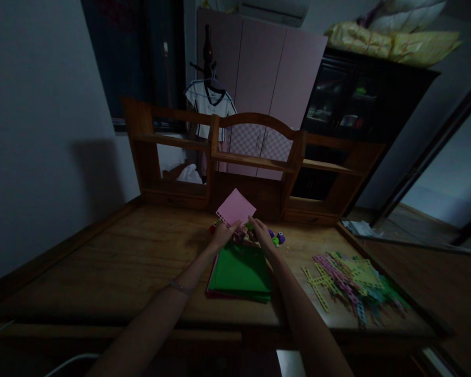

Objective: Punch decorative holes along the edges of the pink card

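Two bare arms (165,309) reach over a brown wooden table (133,256). The left hand (222,234) pinches a square pink paper (236,205) with little edge holes, above the table; the right hand (261,230) is by its corner, but I cannot tell if it grips. Flat green sheets (241,272) lie nearer. Bright holey strips (349,277) sit heaped at right. Behind stand a brown wooden shelf (253,162) and tall pink cupboard (261,73). Marks on the white shirt (204,102) are too small to read.
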